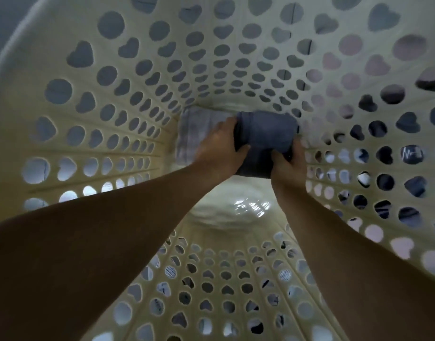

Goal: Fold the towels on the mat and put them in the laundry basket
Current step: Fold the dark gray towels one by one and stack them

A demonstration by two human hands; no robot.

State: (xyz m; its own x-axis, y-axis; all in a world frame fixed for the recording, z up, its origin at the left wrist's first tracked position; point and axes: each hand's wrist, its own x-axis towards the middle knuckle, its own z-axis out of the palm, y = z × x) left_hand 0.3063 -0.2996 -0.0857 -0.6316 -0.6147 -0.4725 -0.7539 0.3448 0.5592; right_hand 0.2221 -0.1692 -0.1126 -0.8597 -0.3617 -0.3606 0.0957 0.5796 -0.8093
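Observation:
I look straight down into the cream laundry basket [128, 153], whose walls are pierced with round and heart-shaped holes. Both arms reach deep inside. A folded dark blue towel [263, 134] is held low over the basket floor. My left hand [219, 146] grips its left edge, thumb curled round the front. My right hand [287, 158] grips its lower right corner. A folded light grey towel [190, 136] lies at the bottom to the left, partly hidden behind my left hand.
The basket walls close in on every side. A bare, shiny patch of basket floor [236, 205] shows just below the towels. Dark fabric shapes show through the holes on the right [413, 153].

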